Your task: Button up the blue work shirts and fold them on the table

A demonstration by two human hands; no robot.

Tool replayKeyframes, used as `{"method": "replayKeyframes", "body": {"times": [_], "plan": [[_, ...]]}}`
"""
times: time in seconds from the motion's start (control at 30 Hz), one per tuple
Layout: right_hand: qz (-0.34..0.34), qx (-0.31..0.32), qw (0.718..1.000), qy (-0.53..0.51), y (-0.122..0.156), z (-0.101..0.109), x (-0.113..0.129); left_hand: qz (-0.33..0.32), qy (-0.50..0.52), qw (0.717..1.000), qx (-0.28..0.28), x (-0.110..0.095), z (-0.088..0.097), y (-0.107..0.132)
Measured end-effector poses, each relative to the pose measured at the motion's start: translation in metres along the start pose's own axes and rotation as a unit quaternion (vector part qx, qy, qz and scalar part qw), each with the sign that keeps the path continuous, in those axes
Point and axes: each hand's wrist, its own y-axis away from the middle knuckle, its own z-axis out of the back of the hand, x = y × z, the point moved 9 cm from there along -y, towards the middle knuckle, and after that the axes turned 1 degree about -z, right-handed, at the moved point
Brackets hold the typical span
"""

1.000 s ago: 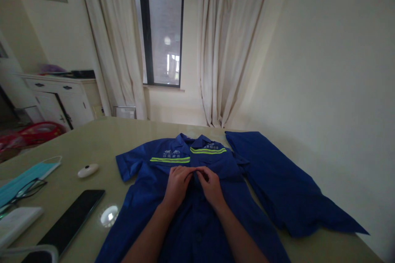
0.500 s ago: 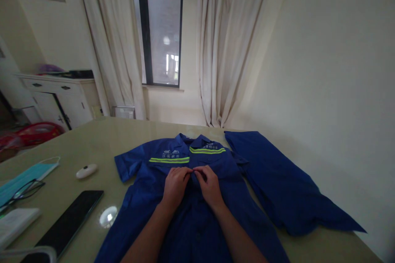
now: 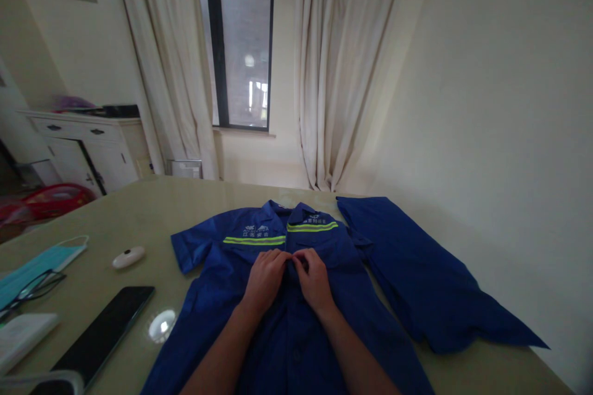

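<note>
A blue short-sleeved work shirt (image 3: pixel 213 296) lies spread face up on the table, its collar pointing away from me. Yellow-green stripes and pale lettering cross its chest. Both hands meet at the front placket, just below the stripes. My left hand (image 3: pixel 266 278) pinches the cloth there with thumb and fingers. Fingertips almost touching it, my right hand (image 3: pixel 312 274) pinches the same placket from the other side. Any button between the fingertips is hidden. Folded dark blue cloth (image 3: pixel 421 271), perhaps trousers, lies to the right, against the shirt's sleeve.
On the table (image 3: pixel 152 210) at left lie a black phone (image 3: pixel 104 333), a small white oval object (image 3: pixel 128 257), a blue face mask (image 3: pixel 41 265), glasses (image 3: pixel 39 287) and a white box (image 3: pixel 25 336). A wall (image 3: pixel 500 136) borders the right side; curtains (image 3: pixel 324 74) hang behind.
The fingertips have shifted slightly at the placket, and the chest stripes have moved a little closer together. Both hands stay at about the same spot.
</note>
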Motion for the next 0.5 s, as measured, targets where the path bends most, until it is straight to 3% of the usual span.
{"method": "replayKeyframes", "body": {"times": [0.13, 0.5], "plan": [[-0.006, 0.011, 1.0, -0.006, -0.001, -0.001, 0.0, 0.03, 0.022, 0.999, -0.001, 0.006, 0.0, 0.001], [0.001, 0.025, 1.0, -0.018, 0.001, -0.002, 0.008, 0.037, 0.062, 0.997, -0.013, 0.012, -0.002, 0.001]]}}
